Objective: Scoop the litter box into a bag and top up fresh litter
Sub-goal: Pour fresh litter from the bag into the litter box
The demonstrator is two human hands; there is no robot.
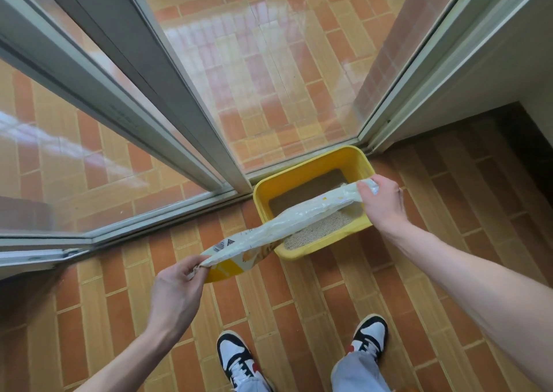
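The yellow litter box (311,179) is sitting on the tiled floor (299,302) beneath both grips, pale litter (317,230) inside. The litter bag (278,227) is stretching between them; the right hand (383,203) is gripping its far end over the box, the left hand (176,293) pinching its near corner.

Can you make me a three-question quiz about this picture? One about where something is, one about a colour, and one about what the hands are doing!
1. Where is the litter box?
A. In the corner by the glass doors
B. On a table
C. Between the shoes

2. What colour is the litter box?
A. Blue
B. Yellow
C. Green

3. How is the litter bag held?
A. Lying on the floor
B. By one hand
C. By both hands, one at each end

Answers:
1. A, it sits on the tiled floor against the door frame.
2. B, its walls are yellow.
3. C, the left hand and right hand each grip an end.
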